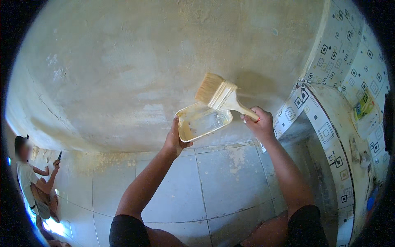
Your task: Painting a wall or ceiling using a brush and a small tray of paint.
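Note:
My left hand [177,140] grips the left end of a cream plastic tub [196,136], tilted so its inside shows. Pale smears coat the tub's bottom and walls. In my right hand [261,123] is a wide flat paintbrush [225,97], held by its light wooden handle. The brush's tan bristles point up and to the left, above the tub's far rim. Whether the brush touches the rim, I cannot tell. Behind both stands a blotchy beige wall [144,61].
Grey floor tiles [173,197] with pale spatters lie below. On the right are a ledge with square-patterned covering [325,131] and a yellow-green packet [364,105]. At the far left a person [35,181] squats by the wall, holding a dark thin tool [60,155].

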`<state>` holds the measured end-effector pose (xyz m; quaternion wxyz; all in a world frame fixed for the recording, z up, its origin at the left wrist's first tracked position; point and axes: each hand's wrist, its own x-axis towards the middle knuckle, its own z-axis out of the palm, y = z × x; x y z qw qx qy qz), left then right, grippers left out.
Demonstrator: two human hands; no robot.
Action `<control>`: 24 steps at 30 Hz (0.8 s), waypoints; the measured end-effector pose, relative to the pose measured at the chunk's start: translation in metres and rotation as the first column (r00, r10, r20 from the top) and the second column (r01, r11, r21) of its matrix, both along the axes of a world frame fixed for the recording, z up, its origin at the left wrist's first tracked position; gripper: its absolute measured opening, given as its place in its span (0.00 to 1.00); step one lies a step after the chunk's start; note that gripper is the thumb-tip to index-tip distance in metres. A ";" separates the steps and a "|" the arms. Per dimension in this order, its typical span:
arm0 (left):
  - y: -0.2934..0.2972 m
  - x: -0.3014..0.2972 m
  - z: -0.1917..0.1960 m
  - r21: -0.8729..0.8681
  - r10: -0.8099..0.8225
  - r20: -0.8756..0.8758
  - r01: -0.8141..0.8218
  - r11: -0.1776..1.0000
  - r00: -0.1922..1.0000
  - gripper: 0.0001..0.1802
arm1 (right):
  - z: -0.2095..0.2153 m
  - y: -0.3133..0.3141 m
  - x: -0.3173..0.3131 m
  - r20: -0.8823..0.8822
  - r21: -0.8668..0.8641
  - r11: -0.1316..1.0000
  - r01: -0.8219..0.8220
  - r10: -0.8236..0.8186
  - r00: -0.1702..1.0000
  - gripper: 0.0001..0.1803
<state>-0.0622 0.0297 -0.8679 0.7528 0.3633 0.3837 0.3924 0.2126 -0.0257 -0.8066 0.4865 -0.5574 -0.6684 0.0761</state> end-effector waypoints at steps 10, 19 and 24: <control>0.000 0.002 0.004 -0.019 0.041 -0.026 -0.041 0.999 0.999 0.33 | 0.004 -0.006 0.002 -0.051 -0.047 0.999 0.011 -0.014 0.999 0.12; 0.003 0.000 -0.003 -0.008 0.027 -0.021 -0.027 1.000 0.999 0.33 | -0.011 0.000 0.000 -0.265 0.176 0.981 0.082 -0.033 0.964 0.12; 0.002 -0.001 -0.002 -0.010 0.036 -0.028 -0.036 0.999 0.999 0.32 | -0.001 -0.003 -0.002 -0.173 -0.017 0.999 0.049 -0.051 0.984 0.13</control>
